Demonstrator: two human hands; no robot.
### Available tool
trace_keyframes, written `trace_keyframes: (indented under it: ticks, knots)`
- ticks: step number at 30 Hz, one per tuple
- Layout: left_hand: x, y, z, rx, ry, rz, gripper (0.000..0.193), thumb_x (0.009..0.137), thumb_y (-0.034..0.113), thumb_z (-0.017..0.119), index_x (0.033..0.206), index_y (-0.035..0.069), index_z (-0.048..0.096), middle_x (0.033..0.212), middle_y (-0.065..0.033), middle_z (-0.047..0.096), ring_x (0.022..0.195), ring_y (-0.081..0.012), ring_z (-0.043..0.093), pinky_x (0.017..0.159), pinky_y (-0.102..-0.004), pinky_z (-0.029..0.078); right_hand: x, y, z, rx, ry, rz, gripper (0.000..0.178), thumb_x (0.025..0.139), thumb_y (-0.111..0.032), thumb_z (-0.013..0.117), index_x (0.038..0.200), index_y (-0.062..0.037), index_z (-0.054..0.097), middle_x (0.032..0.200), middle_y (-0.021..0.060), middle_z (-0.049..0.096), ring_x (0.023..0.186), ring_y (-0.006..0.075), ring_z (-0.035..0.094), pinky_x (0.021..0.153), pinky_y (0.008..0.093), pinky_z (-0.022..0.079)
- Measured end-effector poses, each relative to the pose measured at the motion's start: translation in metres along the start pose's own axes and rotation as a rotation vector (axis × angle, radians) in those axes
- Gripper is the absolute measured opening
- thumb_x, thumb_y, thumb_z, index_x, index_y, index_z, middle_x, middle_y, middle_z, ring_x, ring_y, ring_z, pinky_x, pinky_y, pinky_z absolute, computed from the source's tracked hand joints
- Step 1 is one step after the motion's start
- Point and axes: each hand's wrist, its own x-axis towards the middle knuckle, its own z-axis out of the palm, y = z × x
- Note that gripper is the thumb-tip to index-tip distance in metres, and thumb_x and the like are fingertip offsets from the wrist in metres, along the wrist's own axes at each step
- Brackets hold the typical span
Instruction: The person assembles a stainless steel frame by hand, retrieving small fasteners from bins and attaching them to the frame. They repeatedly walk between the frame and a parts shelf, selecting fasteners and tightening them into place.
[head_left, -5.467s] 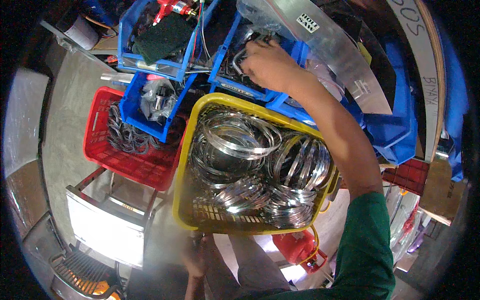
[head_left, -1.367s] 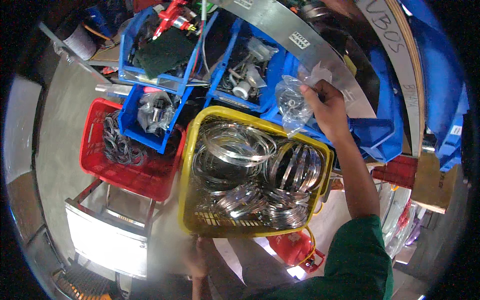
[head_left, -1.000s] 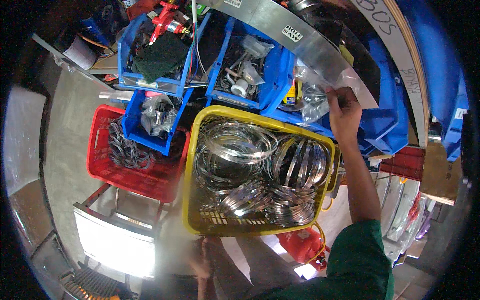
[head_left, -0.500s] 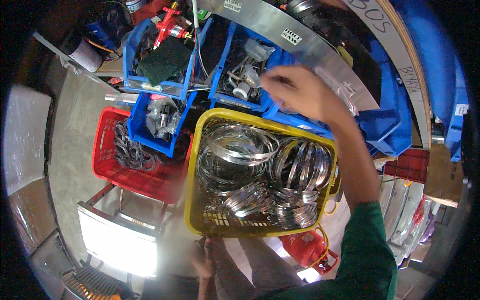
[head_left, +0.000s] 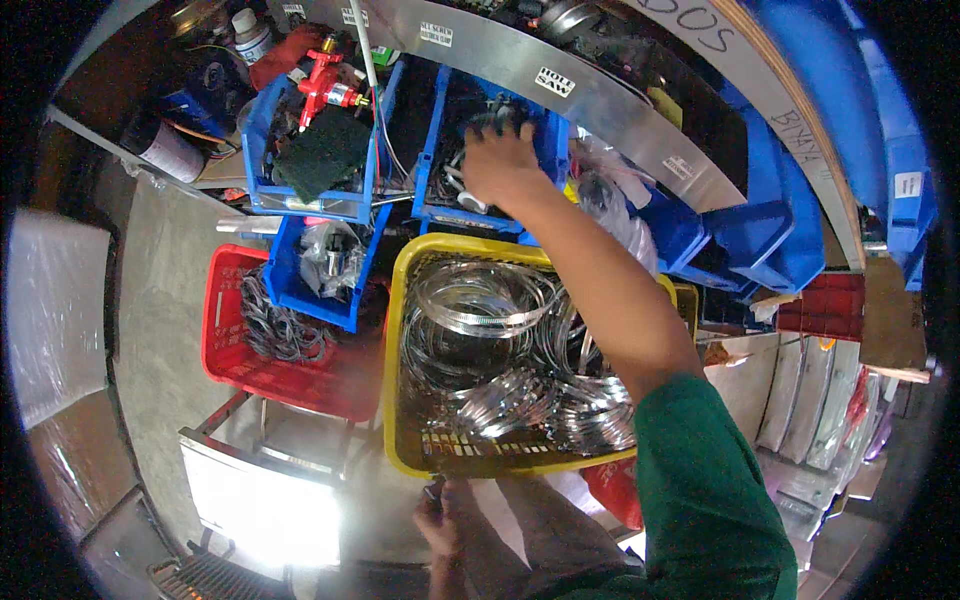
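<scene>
My right hand (head_left: 500, 165) reaches over the yellow basket into a blue bin (head_left: 428, 185) at the back. Its fingers are spread and point down among the loose parts there, including a white round-ended piece (head_left: 468, 200). Whether they touch any part cannot be made out. Below the basket's near edge, my left hand (head_left: 440, 528) is closed around a small dark thing (head_left: 433, 490), too unclear to name. The yellow basket (head_left: 398, 400) holds several bundles of coiled metal hose clamps (head_left: 480, 310), partly hidden under my right arm.
On the left, a red basket (head_left: 215, 330) contains grey coiled bands (head_left: 280, 325). Above it, a small blue bin (head_left: 350, 315) holds bagged parts. A red valve-like fitting (head_left: 328, 85) and a dark green pad (head_left: 325, 155) lie in another bin. A metal shelf edge (head_left: 610, 105) curves behind.
My right hand has moved left, from beside the blue bin to inside it, and its arm now crosses the yellow basket. The view has shifted slightly. My left hand stays below the basket.
</scene>
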Motion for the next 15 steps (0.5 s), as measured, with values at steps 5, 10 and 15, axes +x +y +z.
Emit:
trace_keyframes:
  ticks: [5, 10, 15]
  knots:
    - [0.007, -0.010, -0.009, -0.065, 0.043, 0.026, 0.023, 0.096, 0.014, 0.060, 0.103, -0.007, 0.065, 0.092, -0.0077, 0.067, 0.086, -0.0138, 0.058, 0.079, -0.0294, 0.048, -0.029, 0.002, -0.003, -0.019, 0.003, -0.061, 0.055, 0.096, -0.034, 0.044, 0.144, -0.0065, 0.042, 0.145, 0.0213, 0.042, 0.134, 0.0371, 0.039, 0.112, 0.0586, 0.020]
    - [0.010, -0.021, -0.017, -0.073, 0.055, 0.031, 0.024, 0.096, 0.014, 0.060, 0.103, -0.008, 0.064, 0.091, -0.0085, 0.066, 0.085, -0.0138, 0.058, 0.079, -0.0301, 0.048, -0.006, 0.011, -0.023, 0.004, -0.010, -0.070, 0.049, 0.096, -0.037, 0.047, 0.132, -0.0046, 0.054, 0.141, 0.0227, 0.046, 0.131, 0.0376, 0.043, 0.108, 0.0589, 0.026]
    - [0.004, -0.010, -0.019, -0.073, 0.043, -0.079, 0.022, 0.095, 0.011, 0.061, 0.104, -0.009, 0.064, 0.094, -0.0099, 0.067, 0.086, -0.0138, 0.058, 0.080, -0.0303, 0.048, 0.052, 0.027, -0.030, 0.168, -0.022, 0.030, 0.035, 0.093, -0.022, 0.050, 0.122, -0.0044, 0.061, 0.132, 0.0236, 0.055, 0.122, 0.0378, 0.054, 0.102, 0.0539, 0.041]
